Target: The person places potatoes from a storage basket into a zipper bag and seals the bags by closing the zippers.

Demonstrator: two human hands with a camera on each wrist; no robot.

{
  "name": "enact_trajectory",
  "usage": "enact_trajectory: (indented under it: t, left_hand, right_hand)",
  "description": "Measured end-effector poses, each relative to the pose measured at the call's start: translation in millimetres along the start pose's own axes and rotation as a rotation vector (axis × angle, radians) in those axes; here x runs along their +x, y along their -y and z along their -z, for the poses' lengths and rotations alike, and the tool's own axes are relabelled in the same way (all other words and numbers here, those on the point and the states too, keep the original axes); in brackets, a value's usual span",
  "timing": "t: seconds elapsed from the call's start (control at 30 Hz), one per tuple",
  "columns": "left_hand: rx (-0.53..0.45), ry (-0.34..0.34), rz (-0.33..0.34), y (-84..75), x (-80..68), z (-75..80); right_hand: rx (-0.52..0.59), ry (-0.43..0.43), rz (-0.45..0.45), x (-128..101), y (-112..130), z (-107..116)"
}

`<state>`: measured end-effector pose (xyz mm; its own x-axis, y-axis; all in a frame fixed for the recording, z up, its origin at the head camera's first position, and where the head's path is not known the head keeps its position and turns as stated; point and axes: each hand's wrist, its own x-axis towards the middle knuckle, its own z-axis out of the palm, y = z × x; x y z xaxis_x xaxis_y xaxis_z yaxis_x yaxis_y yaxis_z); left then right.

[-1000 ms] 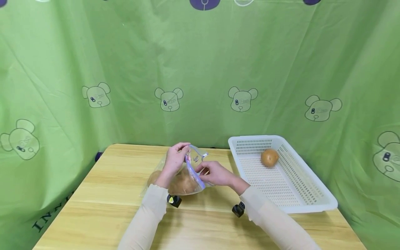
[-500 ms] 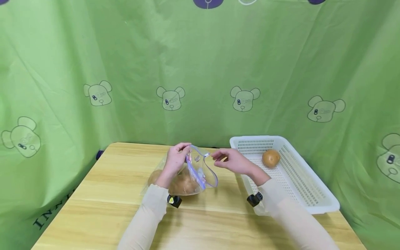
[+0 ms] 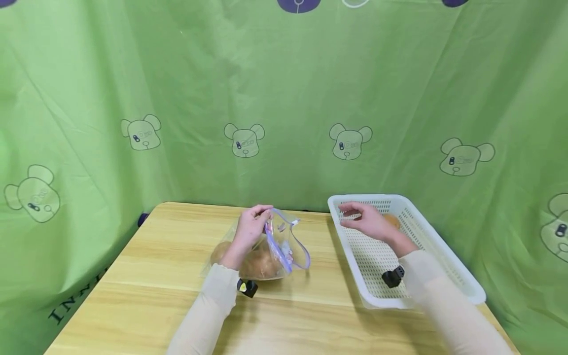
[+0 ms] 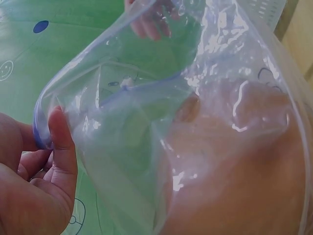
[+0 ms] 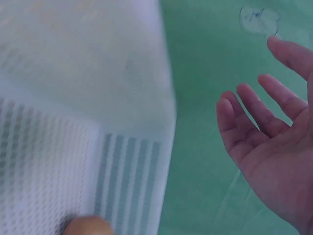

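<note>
A clear zip bag (image 3: 266,251) with a blue zip strip lies on the wooden table (image 3: 151,291), its mouth held up and agape. Brown round fruits (image 3: 259,262) sit inside it (image 4: 234,161). My left hand (image 3: 253,224) pinches the bag's upper rim (image 4: 46,142) between thumb and fingers. My right hand (image 3: 366,220) hovers over the white slotted basket (image 3: 443,266), fingers spread and holding nothing (image 5: 264,132). Another brown fruit (image 3: 392,220) lies in the basket just beyond that hand, partly hidden by it; its edge shows in the right wrist view (image 5: 85,226).
A green cloth with bear prints (image 3: 284,98) hangs close behind and at both sides of the table. The basket's near corner reaches almost to the table's right edge.
My right hand let go of the bag's rim and moved right, from the bag to above the basket near the fruit. The left hand stayed, holding the bag's mouth up.
</note>
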<state>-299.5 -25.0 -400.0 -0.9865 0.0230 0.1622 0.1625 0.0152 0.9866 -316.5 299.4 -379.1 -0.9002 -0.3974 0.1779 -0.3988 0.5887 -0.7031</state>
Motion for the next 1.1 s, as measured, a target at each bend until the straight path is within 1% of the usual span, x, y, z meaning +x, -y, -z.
enact_trajectory:
  t: [0.17,0.27,0.4,0.8,0.97,1.1]
  left_hand:
    - [0.006,0.002,-0.006,1.4,-0.5,1.1]
    - [0.001,0.004,-0.010,2.7,-0.2,1.5]
    - [0.001,0.010,-0.014,3.4,-1.0,2.1]
    - [0.054,0.031,-0.027,-1.5,-6.8,2.8]
    - [0.063,0.045,-0.026,-0.4,-8.2,4.2]
    - [0.061,0.046,-0.012,0.3,-9.4,5.4]
  right_hand:
    - [-0.062,-0.021,-0.064,-5.2,-26.8,12.2]
    - [-0.064,-0.046,-0.084,-6.8,-40.6,17.8]
    - [-0.046,-0.051,-0.090,-8.6,-56.3,24.9]
    - [-0.086,-0.068,-0.175,-18.4,-91.4,42.4]
    - [-0.105,-0.098,-0.202,-20.2,-105.5,46.0]
    - [-0.112,-0.124,-0.214,-21.9,-117.0,47.6]
